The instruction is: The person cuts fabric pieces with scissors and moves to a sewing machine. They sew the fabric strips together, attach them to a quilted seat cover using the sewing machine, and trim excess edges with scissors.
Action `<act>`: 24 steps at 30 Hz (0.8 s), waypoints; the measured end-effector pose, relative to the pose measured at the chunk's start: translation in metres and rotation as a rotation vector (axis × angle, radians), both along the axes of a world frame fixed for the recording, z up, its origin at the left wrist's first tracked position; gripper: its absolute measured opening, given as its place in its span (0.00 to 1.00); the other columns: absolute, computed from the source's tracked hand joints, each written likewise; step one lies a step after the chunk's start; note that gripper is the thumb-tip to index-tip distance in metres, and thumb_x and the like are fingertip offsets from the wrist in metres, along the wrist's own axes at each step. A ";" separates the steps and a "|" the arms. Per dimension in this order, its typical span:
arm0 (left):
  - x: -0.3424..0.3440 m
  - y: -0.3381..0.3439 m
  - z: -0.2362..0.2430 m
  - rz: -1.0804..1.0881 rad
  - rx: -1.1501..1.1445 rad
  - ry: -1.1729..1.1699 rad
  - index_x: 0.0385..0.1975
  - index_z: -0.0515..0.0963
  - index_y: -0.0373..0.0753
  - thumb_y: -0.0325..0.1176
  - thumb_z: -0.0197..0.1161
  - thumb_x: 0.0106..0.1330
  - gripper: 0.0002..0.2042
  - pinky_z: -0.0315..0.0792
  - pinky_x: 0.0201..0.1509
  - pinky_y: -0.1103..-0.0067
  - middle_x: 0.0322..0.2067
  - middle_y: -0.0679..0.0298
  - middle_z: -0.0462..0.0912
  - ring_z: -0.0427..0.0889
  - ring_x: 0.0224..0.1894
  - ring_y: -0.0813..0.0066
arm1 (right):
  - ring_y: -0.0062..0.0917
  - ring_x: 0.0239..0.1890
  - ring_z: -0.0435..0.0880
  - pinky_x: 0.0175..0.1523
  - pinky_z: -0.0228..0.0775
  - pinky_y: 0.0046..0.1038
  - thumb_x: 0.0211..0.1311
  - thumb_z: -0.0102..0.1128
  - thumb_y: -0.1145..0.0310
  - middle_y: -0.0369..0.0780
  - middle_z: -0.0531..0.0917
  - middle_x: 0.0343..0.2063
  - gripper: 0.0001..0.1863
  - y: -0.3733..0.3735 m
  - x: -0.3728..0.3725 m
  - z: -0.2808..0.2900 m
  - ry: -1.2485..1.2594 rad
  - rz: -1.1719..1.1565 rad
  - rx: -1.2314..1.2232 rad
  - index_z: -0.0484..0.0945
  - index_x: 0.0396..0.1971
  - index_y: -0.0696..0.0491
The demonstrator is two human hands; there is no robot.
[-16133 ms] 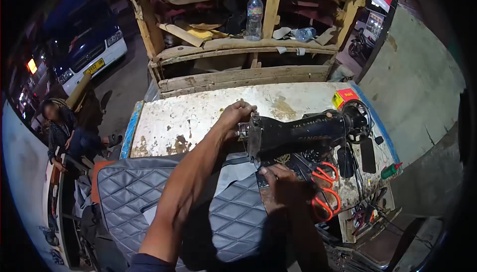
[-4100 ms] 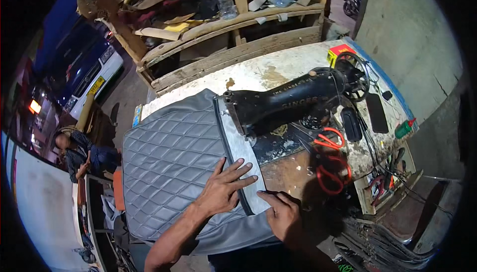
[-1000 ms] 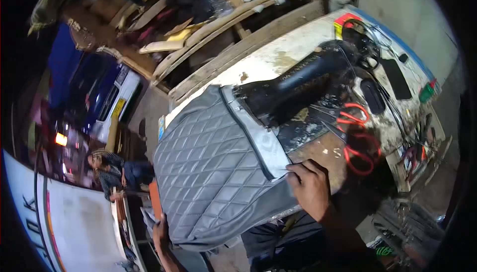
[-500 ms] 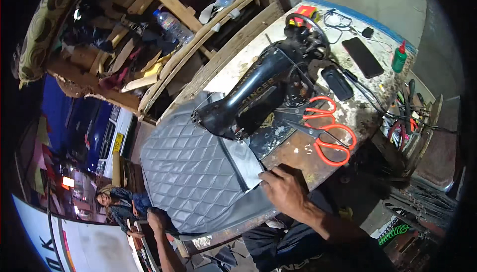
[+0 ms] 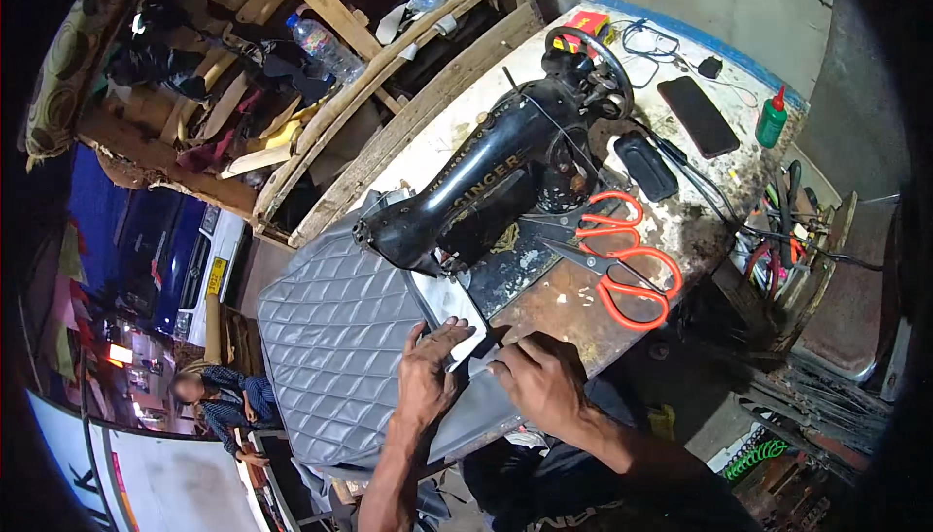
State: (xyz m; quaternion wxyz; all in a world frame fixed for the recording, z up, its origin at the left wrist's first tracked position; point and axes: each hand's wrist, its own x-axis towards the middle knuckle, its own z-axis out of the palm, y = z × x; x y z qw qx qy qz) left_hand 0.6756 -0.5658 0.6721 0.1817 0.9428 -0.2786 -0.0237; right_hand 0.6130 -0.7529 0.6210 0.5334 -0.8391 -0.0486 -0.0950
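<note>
A grey diamond-quilted vinyl piece (image 5: pixel 335 362) lies across the left part of the worktable, its inner edge under the head of a black sewing machine (image 5: pixel 476 182). A pale strip (image 5: pixel 449 301) runs along that edge toward me. My left hand (image 5: pixel 428 374) rests on the vinyl with fingers stretched over the strip's near end, thumb apart. Just right of it, my right hand (image 5: pixel 546 384) has curled fingers closed on the grey edge of the piece. Its fingertips are partly hidden. Orange-handled scissors (image 5: pixel 637 289) lie beyond my right hand.
On the table stand a black phone (image 5: pixel 698 116), a dark oblong case (image 5: pixel 645 167) and a green bottle with a red cap (image 5: pixel 772 119). A tool box (image 5: pixel 792 231) sits at the right. Wooden shelving (image 5: pixel 389 75) borders the back left. A person (image 5: pixel 228 406) sits beyond the table's left side.
My left hand has come from the far left edge of the vinyl to the pale strip beside my right hand. The view has shifted slightly; my right hand stays at the near edge.
</note>
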 end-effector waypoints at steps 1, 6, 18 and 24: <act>-0.003 -0.002 -0.003 0.062 -0.085 0.014 0.54 0.85 0.43 0.22 0.67 0.59 0.21 0.57 0.78 0.57 0.56 0.57 0.86 0.78 0.67 0.60 | 0.48 0.36 0.85 0.39 0.78 0.43 0.62 0.68 0.72 0.48 0.83 0.35 0.08 0.000 0.000 -0.004 -0.050 -0.011 0.002 0.82 0.39 0.56; -0.007 -0.001 -0.009 0.111 -0.125 0.047 0.56 0.83 0.41 0.18 0.58 0.50 0.29 0.55 0.78 0.56 0.59 0.56 0.84 0.76 0.69 0.58 | 0.51 0.36 0.85 0.38 0.78 0.46 0.66 0.63 0.71 0.52 0.81 0.38 0.08 -0.010 -0.002 0.012 -0.039 0.072 0.003 0.79 0.39 0.59; -0.015 -0.004 -0.017 0.081 -0.072 0.031 0.62 0.80 0.43 0.14 0.58 0.46 0.36 0.50 0.80 0.50 0.65 0.57 0.78 0.70 0.73 0.57 | 0.42 0.33 0.83 0.36 0.77 0.42 0.59 0.61 0.75 0.46 0.77 0.33 0.04 -0.008 -0.001 0.010 -0.112 0.058 -0.143 0.77 0.33 0.57; -0.004 0.003 -0.018 0.073 -0.143 0.081 0.61 0.81 0.42 0.26 0.63 0.55 0.28 0.49 0.82 0.52 0.64 0.54 0.79 0.69 0.74 0.55 | 0.44 0.34 0.85 0.37 0.79 0.43 0.61 0.61 0.75 0.47 0.78 0.35 0.04 -0.010 0.008 0.016 -0.072 0.091 -0.129 0.78 0.35 0.57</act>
